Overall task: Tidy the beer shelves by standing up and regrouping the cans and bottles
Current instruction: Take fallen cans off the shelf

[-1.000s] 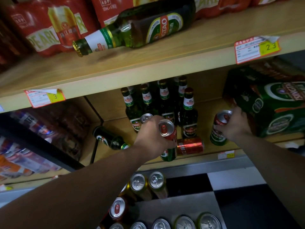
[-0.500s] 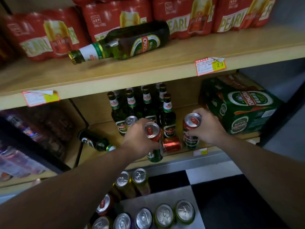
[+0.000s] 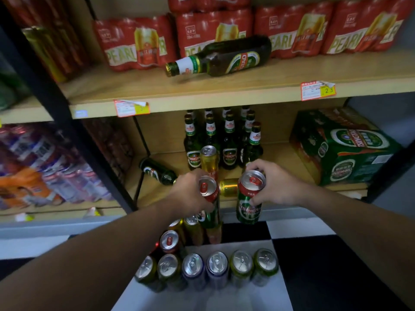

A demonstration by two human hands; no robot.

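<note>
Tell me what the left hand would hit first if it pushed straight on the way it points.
Probably the gold can lying on its side, just beyond the red-topped can that the left hand grips. Depth is unclear; the hand may pass in front of it.

Price tag [image 3: 317, 90] print too small to read. Packs [image 3: 45, 167] at far left blurred. Lying gold can [image 3: 228, 187] half hidden between left can [image 3: 210, 194] and right can [image 3: 248, 203]. Left hand [image 3: 188, 194] covers left can's side. Top red pack [image 3: 208, 4] cut by edge.
</note>
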